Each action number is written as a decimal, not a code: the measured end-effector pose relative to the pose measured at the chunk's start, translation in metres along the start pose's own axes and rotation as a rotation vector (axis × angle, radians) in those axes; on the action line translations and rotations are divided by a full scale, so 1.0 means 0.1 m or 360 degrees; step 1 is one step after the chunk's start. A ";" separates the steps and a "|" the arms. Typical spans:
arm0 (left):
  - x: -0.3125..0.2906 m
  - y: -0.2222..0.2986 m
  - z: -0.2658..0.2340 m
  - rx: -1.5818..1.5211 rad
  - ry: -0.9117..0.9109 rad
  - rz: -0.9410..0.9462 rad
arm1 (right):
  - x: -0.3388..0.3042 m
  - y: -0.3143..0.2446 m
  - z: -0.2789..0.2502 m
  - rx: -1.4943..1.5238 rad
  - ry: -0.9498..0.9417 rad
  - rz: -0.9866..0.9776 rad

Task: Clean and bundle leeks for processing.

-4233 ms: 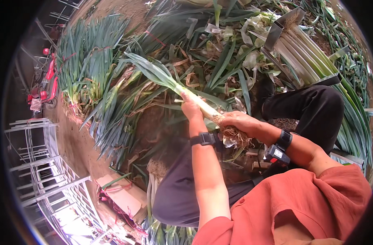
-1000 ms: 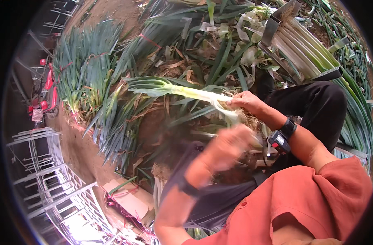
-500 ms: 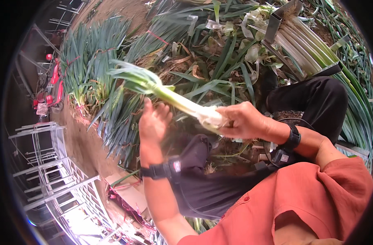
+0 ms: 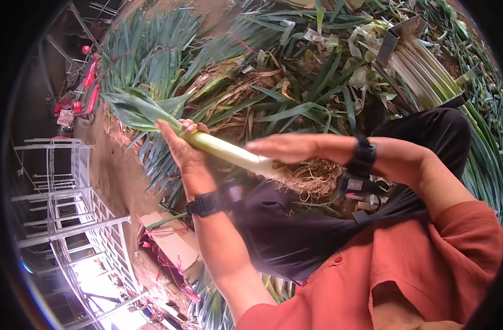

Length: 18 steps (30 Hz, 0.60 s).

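Observation:
A leek point(image 4: 224, 152) lies slantwise in front of me, its dark green leaves to the upper left and a brown tangle of roots point(image 4: 316, 179) at its right end. My left hand point(image 4: 184, 153) is closed around the stalk just below the leaves, the thumb along the near side. Over the white lower part, my right hand point(image 4: 289, 147) is held flat with its fingers stretched out, blurred at the tips. It is at the stalk's upper side; whether it touches cannot be told.
A bundle of leeks point(image 4: 422, 74) rests in a metal frame point(image 4: 391, 41) at the upper right. Leek piles point(image 4: 152, 49) and loose trimmings point(image 4: 295, 104) cover the ground ahead. White metal racks point(image 4: 81, 190) and a cardboard piece point(image 4: 171, 242) are at the left. My bent knee point(image 4: 449, 121) is at the right.
My left hand, apart from the leek before, now grips it near the leaves. The right hand has let go of the root end, which now shows, and the leek has moved left.

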<state>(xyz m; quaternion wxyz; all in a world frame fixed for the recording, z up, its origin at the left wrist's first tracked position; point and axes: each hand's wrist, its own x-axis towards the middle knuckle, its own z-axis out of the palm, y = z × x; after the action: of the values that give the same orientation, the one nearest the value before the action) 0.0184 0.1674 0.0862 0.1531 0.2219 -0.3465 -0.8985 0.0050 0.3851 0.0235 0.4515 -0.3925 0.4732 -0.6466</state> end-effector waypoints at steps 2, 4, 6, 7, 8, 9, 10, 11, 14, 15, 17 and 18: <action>-0.01 0.13 -0.13 -0.0086 0.0021 -0.0024 | 0.12 -0.11 0.20 -0.0103 -0.0011 0.0377; 0.02 0.25 -0.31 -0.0151 0.0031 -0.0093 | 0.10 -0.26 0.27 -0.0394 0.0000 0.0459; 0.08 0.27 -0.51 0.0072 0.0094 0.0038 | -0.02 -0.20 0.29 -0.0534 0.0070 0.0479; 0.09 0.38 -0.66 0.0123 0.0202 0.0113 | -0.12 -0.15 0.28 -0.0547 0.0100 0.0428; 0.08 0.46 -0.78 0.0171 0.0315 0.0186 | -0.20 -0.15 0.29 -0.0558 0.0128 0.0381; 0.11 0.53 -0.89 0.0071 0.0385 0.0112 | -0.28 -0.17 0.30 -0.0546 0.0212 0.0499; 0.08 0.49 -0.95 0.0118 0.0457 0.0139 | -0.34 -0.20 0.33 -0.0551 0.0223 0.0512; 0.07 0.42 -0.93 0.0157 0.0509 0.0166 | -0.41 -0.30 0.32 -0.0573 0.0246 0.0521; 0.04 0.41 -0.94 0.0177 0.0496 0.0093 | -0.56 -0.39 0.38 -0.0630 0.0281 0.0486; 0.05 0.37 -0.96 0.0200 0.0510 0.0096 | -0.62 -0.45 0.39 -0.0661 0.0274 0.0510; 0.06 0.26 -0.88 0.0304 0.0586 0.0136 | -0.74 -0.55 0.42 -0.0736 0.0322 0.0459; 0.05 0.24 -0.85 0.0305 0.0595 0.0080 | -0.77 -0.57 0.44 -0.0711 0.0335 0.0469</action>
<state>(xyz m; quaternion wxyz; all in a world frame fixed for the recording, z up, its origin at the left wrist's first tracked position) 0.0601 0.1004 0.0451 0.2155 0.3896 -0.4012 -0.8005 0.0561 0.4560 0.0827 0.3913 -0.3400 0.7002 -0.4909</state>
